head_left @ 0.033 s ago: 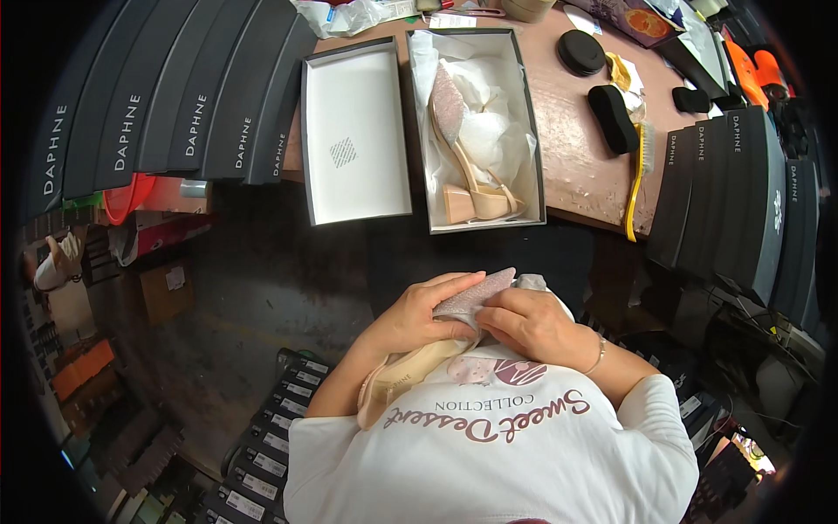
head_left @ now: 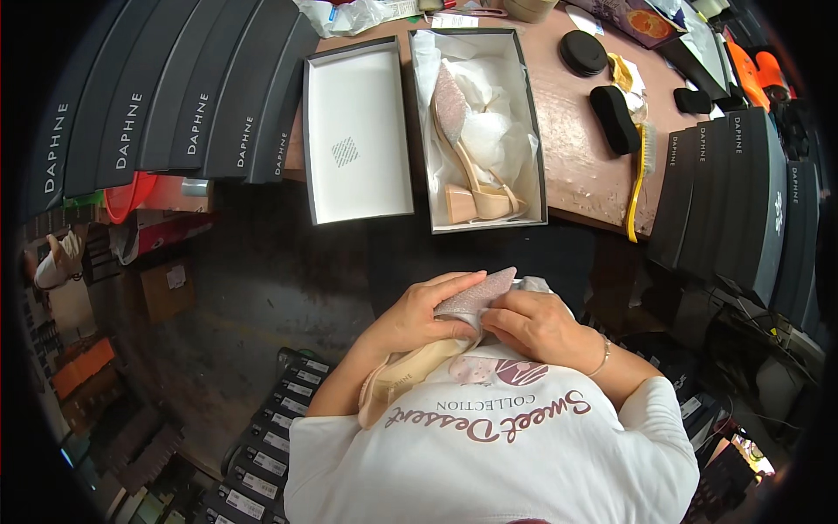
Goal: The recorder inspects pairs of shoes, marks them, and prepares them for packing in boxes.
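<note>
My left hand (head_left: 423,316) is closed around a beige high-heeled shoe (head_left: 384,397) with a glittery pink pointed toe. The toe points up and to the right, and the pale insole faces up in front of my shirt. My right hand (head_left: 537,325) presses its bent fingers against the side of the toe. Behind its knuckles sticks out a crumpled whitish piece (head_left: 532,284), cloth or paper, which I cannot tell. The matching shoe (head_left: 463,140) lies on white tissue in an open shoe box (head_left: 539,175) on the table.
Left of that box lies a white-lined lid (head_left: 375,175). Dark shoe boxes stand in rows at the left (head_left: 183,96) and right (head_left: 711,192). On the table (head_left: 559,113) are a yellow-handled brush (head_left: 642,183), a black sponge-like pad (head_left: 614,120) and a round black tin (head_left: 582,54).
</note>
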Tool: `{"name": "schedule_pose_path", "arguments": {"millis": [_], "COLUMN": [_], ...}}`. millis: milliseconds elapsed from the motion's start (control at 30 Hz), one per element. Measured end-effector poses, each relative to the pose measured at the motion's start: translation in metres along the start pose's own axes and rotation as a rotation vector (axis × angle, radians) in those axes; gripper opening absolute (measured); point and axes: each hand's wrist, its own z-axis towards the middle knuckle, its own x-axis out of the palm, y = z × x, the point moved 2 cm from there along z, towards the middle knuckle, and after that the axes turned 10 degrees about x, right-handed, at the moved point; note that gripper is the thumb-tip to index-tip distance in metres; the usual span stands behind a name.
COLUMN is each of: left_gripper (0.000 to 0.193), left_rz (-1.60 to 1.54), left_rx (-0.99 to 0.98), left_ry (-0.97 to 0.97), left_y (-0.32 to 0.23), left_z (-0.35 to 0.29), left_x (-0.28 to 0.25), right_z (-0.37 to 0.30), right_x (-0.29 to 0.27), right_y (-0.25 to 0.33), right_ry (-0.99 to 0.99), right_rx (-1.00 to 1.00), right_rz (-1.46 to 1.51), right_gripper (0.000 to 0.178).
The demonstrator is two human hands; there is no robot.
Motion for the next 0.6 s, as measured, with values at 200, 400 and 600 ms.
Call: {"name": "schedule_pose_path", "arguments": {"millis": [200, 400, 600], "left_gripper": [0.074, 0.075, 0.074], "left_rz": [-0.030, 0.003, -0.020], "left_rx": [0.044, 0.017, 0.046], "left_ry": [-0.006, -0.015, 0.002], "left_y": [0.002, -0.002, 0.000], "left_z": [0.003, 0.000, 0.001], "left_x": [0.001, -0.002, 0.002], "right_z": [0.006, -0.001, 0.013], "right_x": [-0.004, -0.007, -0.007], "right_y": [0.003, 0.002, 0.009], "right_ry": [-0.093, 0.064, -0.011], "right_rx": [-0.025, 0.028, -0.017], "right_rz": [0.054, -0.007, 0.037], "right_gripper": [0.020, 0.018, 0.021]}}
